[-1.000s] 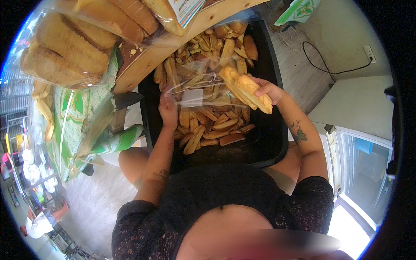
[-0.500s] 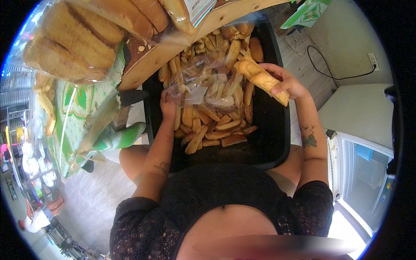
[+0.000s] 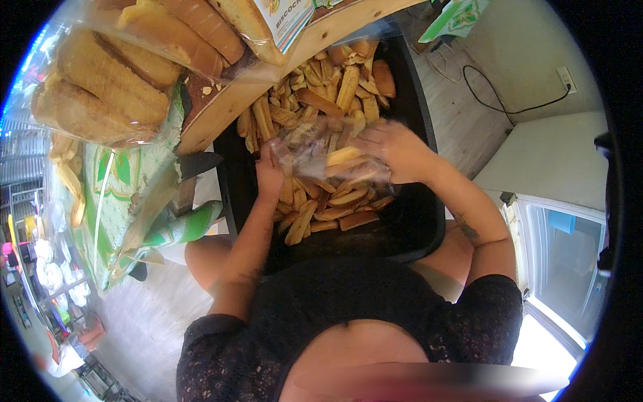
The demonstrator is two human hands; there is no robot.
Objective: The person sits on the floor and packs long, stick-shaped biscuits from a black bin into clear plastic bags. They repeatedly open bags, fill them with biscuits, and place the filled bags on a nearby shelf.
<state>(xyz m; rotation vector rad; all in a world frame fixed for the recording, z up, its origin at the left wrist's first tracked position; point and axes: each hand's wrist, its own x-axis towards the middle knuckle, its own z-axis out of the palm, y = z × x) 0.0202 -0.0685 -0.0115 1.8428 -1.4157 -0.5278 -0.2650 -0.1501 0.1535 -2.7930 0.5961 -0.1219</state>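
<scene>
A clear plastic bag point(image 3: 308, 144) is spread above a black tub full of long toasted bread pieces point(image 3: 305, 218). My left hand point(image 3: 269, 171) is closed on the bag's left side. At the bag's right side, my right hand point(image 3: 402, 153) is closed around toasted bread slices point(image 3: 345, 158), its fingers partly behind the shiny film. Glare and folds in the plastic blur where the slices end and the loose pieces below begin.
The black tub point(image 3: 418, 244) stands between my knees. Beyond it, a wooden-edged table point(image 3: 224, 110) bears packed toasted bread point(image 3: 110, 77). Green-and-white printed sacking point(image 3: 127, 194) hangs at left. A cable point(image 3: 492, 104) runs to a wall outlet; a glass-doored cabinet point(image 3: 566, 261) stands at right.
My right hand has moved left and down with the bread slices, from beyond the tub's right side to the plastic bag. My left hand keeps its hold and has shifted slightly.
</scene>
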